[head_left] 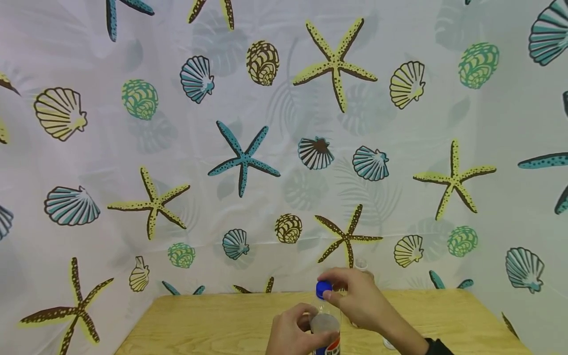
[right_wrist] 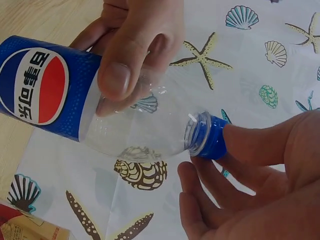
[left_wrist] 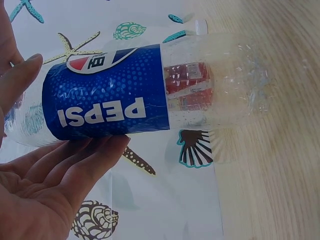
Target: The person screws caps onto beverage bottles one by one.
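Note:
A clear plastic Pepsi bottle point(head_left: 326, 323) stands upright in front of me, its blue label point(left_wrist: 105, 95) around the middle. My left hand point(head_left: 290, 330) grips it round the upper body, thumb on one side and fingers on the other. On its neck sits a blue cap point(right_wrist: 215, 139), which my right hand point(head_left: 357, 298) pinches between thumb and fingers. In the right wrist view the cap is at the threaded neck, with a clear ring just under it. No dark drink shows through the bottle's clear walls.
Behind my right hand stands another clear bottle point(head_left: 361, 265), mostly hidden. A small white round thing point(head_left: 388, 343) lies by my right forearm on the wooden table point(head_left: 213, 320). A red and tan package point(right_wrist: 30, 225) shows low in the right wrist view. A shell-print sheet point(head_left: 266, 108) hangs behind the table.

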Tool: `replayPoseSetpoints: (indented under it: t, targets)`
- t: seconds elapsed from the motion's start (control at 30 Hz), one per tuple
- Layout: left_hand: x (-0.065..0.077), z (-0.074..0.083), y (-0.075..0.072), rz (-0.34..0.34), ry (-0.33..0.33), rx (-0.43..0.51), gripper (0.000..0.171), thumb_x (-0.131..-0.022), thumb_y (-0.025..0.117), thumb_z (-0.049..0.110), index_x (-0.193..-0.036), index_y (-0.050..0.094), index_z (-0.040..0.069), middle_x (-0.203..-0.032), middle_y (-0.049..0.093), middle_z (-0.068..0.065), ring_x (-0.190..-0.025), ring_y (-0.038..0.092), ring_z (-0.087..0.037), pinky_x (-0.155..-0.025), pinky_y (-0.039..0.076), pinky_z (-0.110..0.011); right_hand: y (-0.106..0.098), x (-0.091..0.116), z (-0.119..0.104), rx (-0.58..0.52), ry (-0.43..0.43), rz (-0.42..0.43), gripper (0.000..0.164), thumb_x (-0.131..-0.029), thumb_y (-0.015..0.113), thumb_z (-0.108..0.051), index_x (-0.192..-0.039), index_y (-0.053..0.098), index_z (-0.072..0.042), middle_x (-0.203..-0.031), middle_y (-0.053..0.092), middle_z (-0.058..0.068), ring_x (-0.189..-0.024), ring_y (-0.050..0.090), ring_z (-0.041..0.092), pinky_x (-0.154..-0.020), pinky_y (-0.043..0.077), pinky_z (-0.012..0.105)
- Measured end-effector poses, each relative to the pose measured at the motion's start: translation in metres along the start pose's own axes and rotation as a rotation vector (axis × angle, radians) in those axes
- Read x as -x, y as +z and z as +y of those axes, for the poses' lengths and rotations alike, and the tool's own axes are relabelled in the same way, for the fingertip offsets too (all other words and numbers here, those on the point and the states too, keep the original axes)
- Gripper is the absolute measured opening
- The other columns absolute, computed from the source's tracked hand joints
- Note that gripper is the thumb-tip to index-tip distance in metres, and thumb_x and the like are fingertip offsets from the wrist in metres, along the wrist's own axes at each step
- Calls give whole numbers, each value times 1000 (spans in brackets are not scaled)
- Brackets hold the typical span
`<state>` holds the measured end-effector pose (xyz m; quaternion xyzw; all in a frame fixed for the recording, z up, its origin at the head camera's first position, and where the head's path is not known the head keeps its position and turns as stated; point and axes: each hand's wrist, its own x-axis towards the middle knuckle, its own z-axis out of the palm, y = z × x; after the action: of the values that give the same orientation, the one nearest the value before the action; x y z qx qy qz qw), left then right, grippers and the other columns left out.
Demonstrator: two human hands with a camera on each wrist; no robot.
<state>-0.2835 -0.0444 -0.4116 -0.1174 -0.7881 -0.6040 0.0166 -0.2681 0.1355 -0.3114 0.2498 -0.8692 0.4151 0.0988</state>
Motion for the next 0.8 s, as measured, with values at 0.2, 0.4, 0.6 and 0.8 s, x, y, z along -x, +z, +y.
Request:
replayPoseSetpoints:
  t: [0.2,0.4,0.6,0.8]
  targets:
    - [1,2,0,6,-18,-20,44,-67,95,39,-93,72,13,-92,78,-8,-88,77,-28,-72,62,-45,6,-3,-4,81,155,84,38,-80,86,-39,-98,64,-13,-87,66,-5,-86,60,13,-77,48,35]
    - [2,3,1,1,-19,12,42,-67,95,37,-93,72,12,-90,78,-8,-88,77,-27,-72,62,-43,1,-3,-3,84,95,20,52,-83,84,-29,-128,63,-13,-107,70,0,-101,67,21,-95,44,52]
    - [0,3,1,9,-11,-22,40,-69,94,35,-93,71,11,-88,78,-9,-86,77,-27,-70,62,-43,-4,-3,2,50,-37,-58,34,-90,71,-5,-123,72,-14,-123,72,8,-102,72,27,-82,57,38]
    - [0,3,1,12,-17,-44,43,-68,94,39,-93,72,12,-92,78,-9,-88,77,-30,-73,62,-46,3,-2,0,100,44,63,24,-84,83,-24,-102,71,-14,-91,73,-5,-86,68,15,-76,55,37]
